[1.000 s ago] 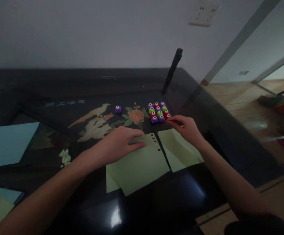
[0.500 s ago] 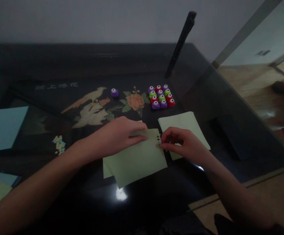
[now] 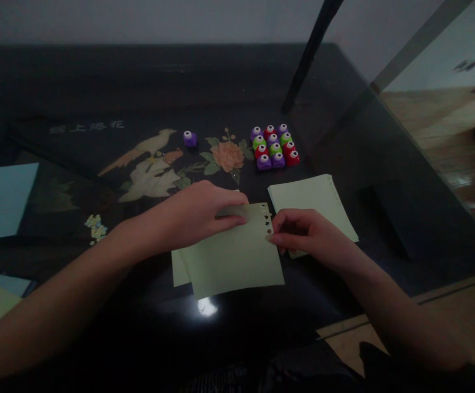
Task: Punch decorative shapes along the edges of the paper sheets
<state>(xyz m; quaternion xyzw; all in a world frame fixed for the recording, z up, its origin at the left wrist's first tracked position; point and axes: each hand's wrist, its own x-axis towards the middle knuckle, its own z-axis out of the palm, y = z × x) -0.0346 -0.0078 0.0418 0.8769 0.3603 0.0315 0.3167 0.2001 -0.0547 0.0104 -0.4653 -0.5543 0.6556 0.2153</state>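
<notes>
A: Top sheet? Look & pose?
B: Pale green paper sheet (image 3: 233, 256), flat on glossy black tabletop, turned a bit clockwise. Row of small punched shapes along edge at 3 o'clock, nr far corner. Far edge under left hand (image 3: 199, 215); punched edge pinched by right hand (image 3: 303, 237).
A: Anything beneath?
B: Second pale green sheet (image 3: 179, 268), mostly covered, peeking out at 9 o'clock.
A: More paper nearby?
B: Pale green stack (image 3: 315, 199) at 2 o'clock of top sheet, flat, near edge under right hand.

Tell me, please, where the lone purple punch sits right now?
In the head view the lone purple punch stands left of the painted flower, beyond the left hand.
</notes>
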